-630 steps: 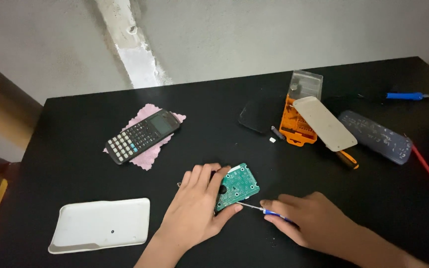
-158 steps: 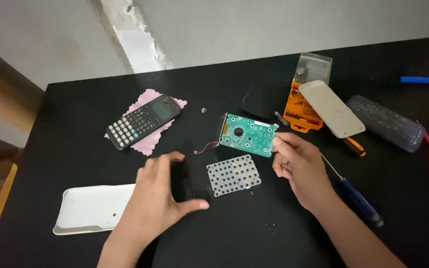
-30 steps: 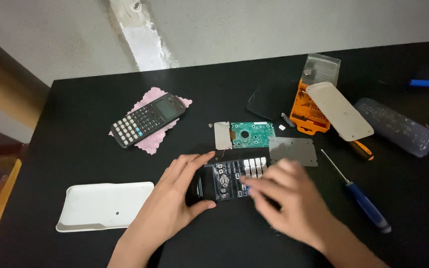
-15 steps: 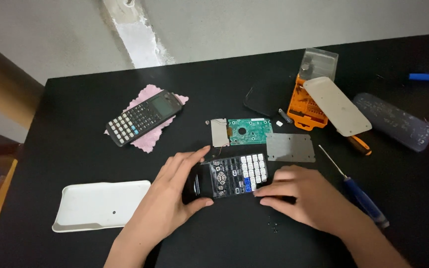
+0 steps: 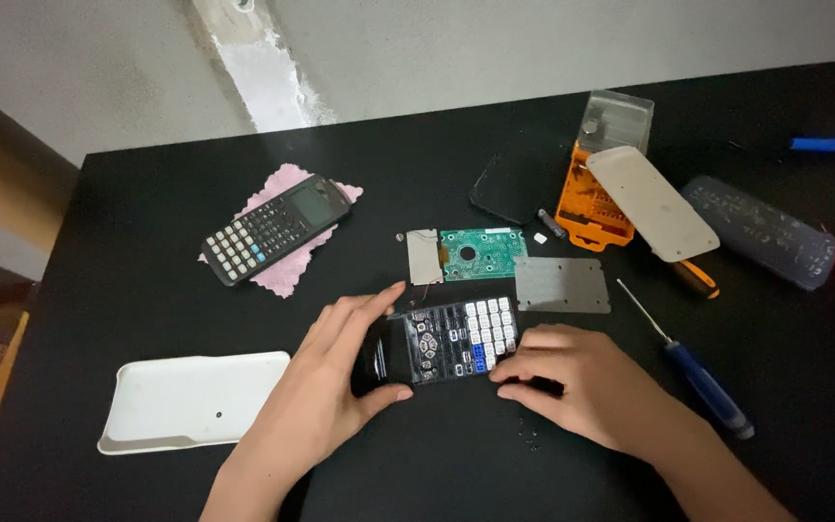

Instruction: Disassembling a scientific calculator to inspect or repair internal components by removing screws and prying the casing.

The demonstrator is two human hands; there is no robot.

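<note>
Dark calculator front shell [image 5: 451, 338], keys up, low centre on black surface [image 5: 147, 193]. Left hand [image 5: 335, 382] clamped on its display end; right hand [image 5: 572, 382] closed on its keypad end. Just beyond: green circuit board [image 5: 480, 253], grey rubber membrane [image 5: 562, 284]. Blue-handled screwdriver [image 5: 698, 377] at right, untouched. Step judged: handling the open shell with its parts out. Next move calls for a level, steady shell, aligned parts.
</note>
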